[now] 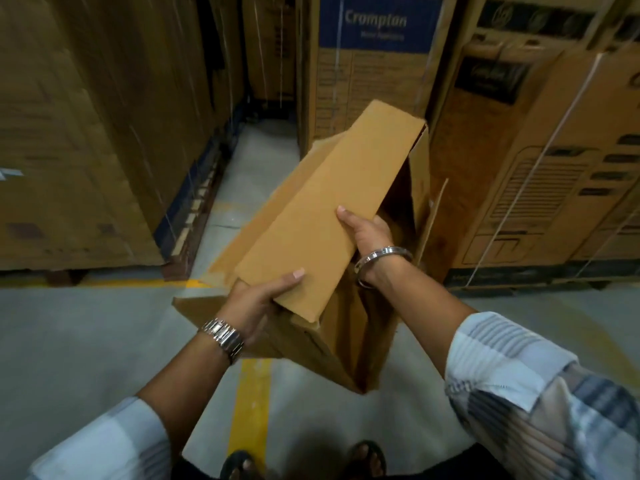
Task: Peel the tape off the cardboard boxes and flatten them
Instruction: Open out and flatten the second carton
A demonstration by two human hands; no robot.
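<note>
I hold a plain brown cardboard box (332, 209) in the air in front of me, its long flap tilted up and away and its open inside showing on the right. My left hand (256, 299) grips the near end of the flap, thumb on top. My right hand (367, 232) clasps the flap's right edge, fingers curled underneath into the box. No tape is visible on the faces I can see. The box's lower body hangs down toward the floor between my arms.
Tall stacks of large printed cartons stand on the left (69, 133) and on the right (540, 161), with another blue-labelled carton (377, 64) behind. A narrow grey floor aisle (256, 168) runs between them. A yellow floor line (249, 407) lies by my feet.
</note>
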